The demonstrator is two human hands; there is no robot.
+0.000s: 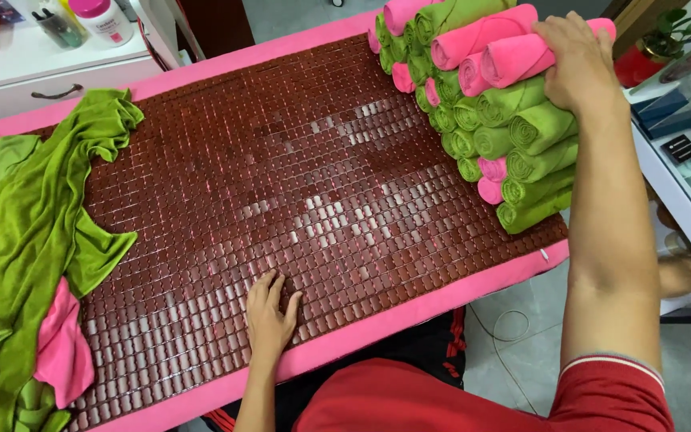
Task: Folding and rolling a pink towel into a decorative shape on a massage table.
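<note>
A rolled pink towel [521, 56] lies on top of the stack of rolled towels [489, 136] at the far right end of the mat [281, 184], and the right hand [577, 64] rests closed over its end. The left hand [269, 316] lies flat and open on the mat's near edge, holding nothing. Loose green and pink cloths [25, 256] are heaped at the left end.

Loose cloths [25, 240] left, rolled towels [489, 120] right
</note>
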